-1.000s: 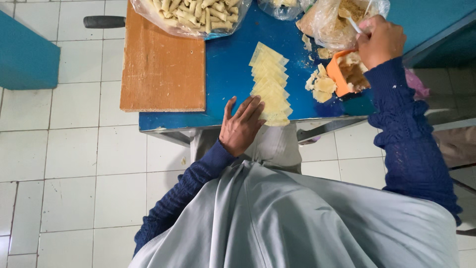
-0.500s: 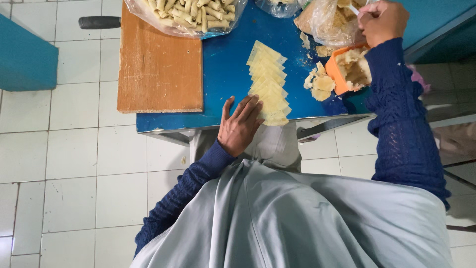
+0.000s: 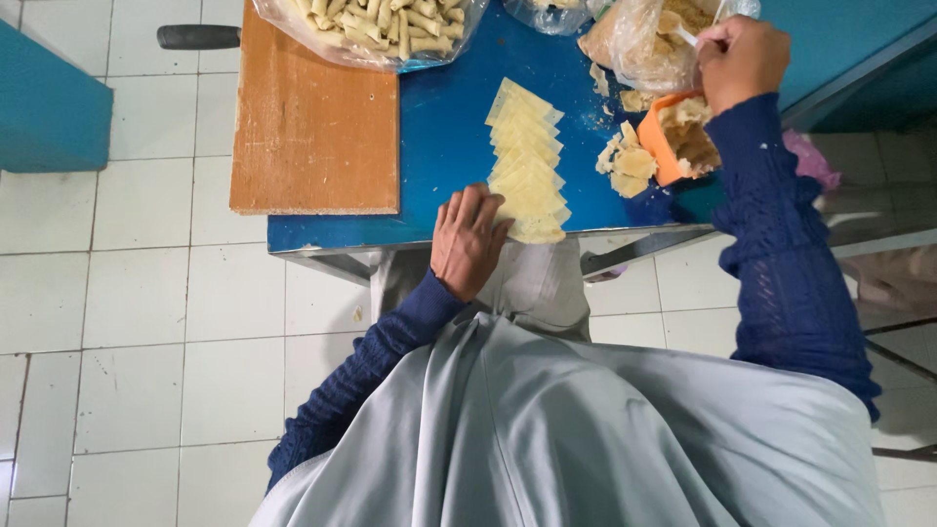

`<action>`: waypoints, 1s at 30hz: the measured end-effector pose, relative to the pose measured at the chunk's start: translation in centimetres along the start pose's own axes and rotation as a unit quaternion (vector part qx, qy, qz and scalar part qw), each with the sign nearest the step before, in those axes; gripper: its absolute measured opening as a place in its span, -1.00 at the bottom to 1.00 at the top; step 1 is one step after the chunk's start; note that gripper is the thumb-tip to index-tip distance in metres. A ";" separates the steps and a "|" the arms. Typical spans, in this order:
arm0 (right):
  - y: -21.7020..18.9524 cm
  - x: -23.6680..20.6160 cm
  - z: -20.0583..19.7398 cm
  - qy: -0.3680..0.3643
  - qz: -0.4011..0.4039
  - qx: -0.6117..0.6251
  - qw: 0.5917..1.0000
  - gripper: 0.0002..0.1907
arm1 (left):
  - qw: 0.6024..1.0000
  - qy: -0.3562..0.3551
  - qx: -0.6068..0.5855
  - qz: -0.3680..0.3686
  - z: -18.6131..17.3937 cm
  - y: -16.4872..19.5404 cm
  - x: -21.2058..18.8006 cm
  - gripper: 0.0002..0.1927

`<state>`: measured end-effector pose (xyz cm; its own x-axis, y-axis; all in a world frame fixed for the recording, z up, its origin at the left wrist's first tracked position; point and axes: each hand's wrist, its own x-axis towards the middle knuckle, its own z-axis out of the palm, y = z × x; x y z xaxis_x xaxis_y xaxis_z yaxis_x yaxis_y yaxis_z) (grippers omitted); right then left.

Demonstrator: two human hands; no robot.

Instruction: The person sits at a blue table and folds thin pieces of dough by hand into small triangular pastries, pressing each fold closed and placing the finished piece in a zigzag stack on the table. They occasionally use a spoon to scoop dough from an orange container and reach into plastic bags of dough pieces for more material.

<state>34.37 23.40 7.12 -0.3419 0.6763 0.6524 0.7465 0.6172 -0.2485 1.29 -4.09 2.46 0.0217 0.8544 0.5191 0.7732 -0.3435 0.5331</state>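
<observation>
At the left end of the blue table [image 3: 439, 146] lies a brown wooden board [image 3: 312, 117]. It sticks out past the table's left edge. At the far edge, partly on the board, sits a clear bag of rolled sticks [image 3: 376, 24].

Next comes the left hand [image 3: 468, 239]. It rests flat at the near edge of the table, fingers spread and open, holding nothing. Its fingertips touch the near end of a row of pale yellow wrappers [image 3: 527, 161]. The row is long and thin. It runs from the near edge away toward the far edge, so the wrappers lie just ahead of this hand and a bit to its right. This hand is the nearer one to them.

Further right is a small heap of filling [image 3: 627, 164], just beside an orange tub [image 3: 673, 141].

At the far right corner, the right hand [image 3: 742, 60] is closed around a thin white utensil [image 3: 688, 34], which pokes into a clear bag of filling [image 3: 644, 44].
</observation>
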 end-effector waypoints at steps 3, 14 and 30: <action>0.1 0.5 1.0 0.010 0.015 0.036 0.999 -0.93 | 1.000 0.016 0.015 -0.001 -0.4 0.0 0.0 -0.67; -2.0 -3.2 -5.0 -0.025 0.210 0.221 0.952 -0.81 | 0.999 0.034 0.029 -0.027 -0.6 0.8 0.6 -0.66; -21.2 -14.1 -5.8 -0.190 0.231 0.278 0.913 -0.87 | 0.997 0.055 -0.001 -0.057 -0.6 1.0 0.6 -0.73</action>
<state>26.64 -1.55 7.32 -0.3161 0.9414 0.1179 0.4919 0.2689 -0.8281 1.72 -4.11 3.71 -0.1352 0.8404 0.5249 0.7651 -0.2480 0.5942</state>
